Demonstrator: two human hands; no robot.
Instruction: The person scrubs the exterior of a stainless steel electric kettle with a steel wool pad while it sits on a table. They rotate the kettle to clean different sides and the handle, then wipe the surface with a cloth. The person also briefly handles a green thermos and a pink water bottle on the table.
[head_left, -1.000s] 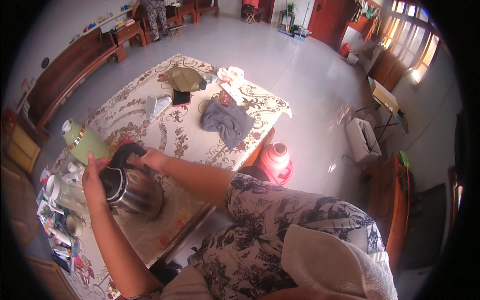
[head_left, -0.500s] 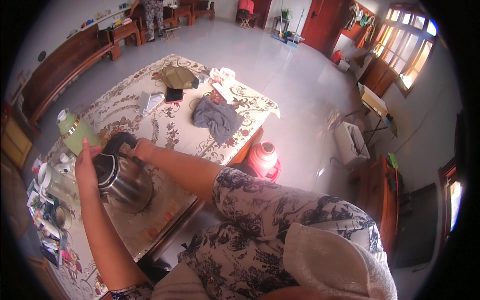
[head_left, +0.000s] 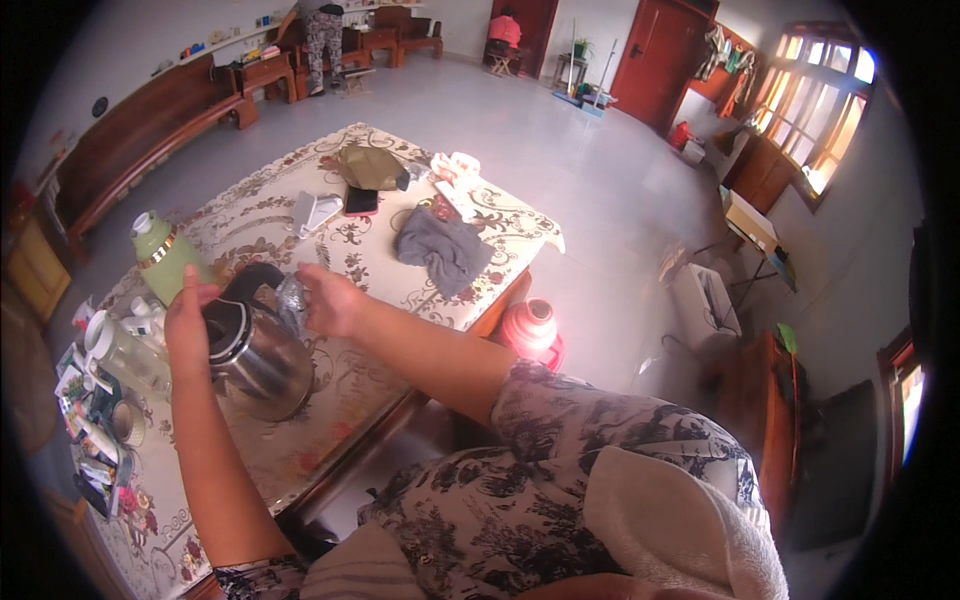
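Over the last half second the right hand (head_left: 330, 298) has come away from the kettle's black handle to its right, and one crumpled silvery wad (head_left: 291, 305) now shows at its fingertips. Those fingers are curled, clamped on the wad. The left hand (head_left: 188, 325) is at the left side of the one steel kettle (head_left: 268, 365), which stands left of centre in the frame on the flowered tabletop (head_left: 345, 260); whether its fingers grip or merely touch, I cannot tell.

One green flask (head_left: 165, 260) is just beyond the left hand, and one clear jug (head_left: 128, 360) with a white lid is to its left. Toward the upper middle lie one phone (head_left: 361, 202), one white stand (head_left: 316, 212), one olive bundle (head_left: 370, 168), one grey cloth (head_left: 443, 250) and one pale pink cloth (head_left: 455, 168). One pink flask (head_left: 530, 325) is right of the tabletop. Two other people appear along the top: one standing at upper left (head_left: 325, 40), one in pink at top centre (head_left: 504, 32).
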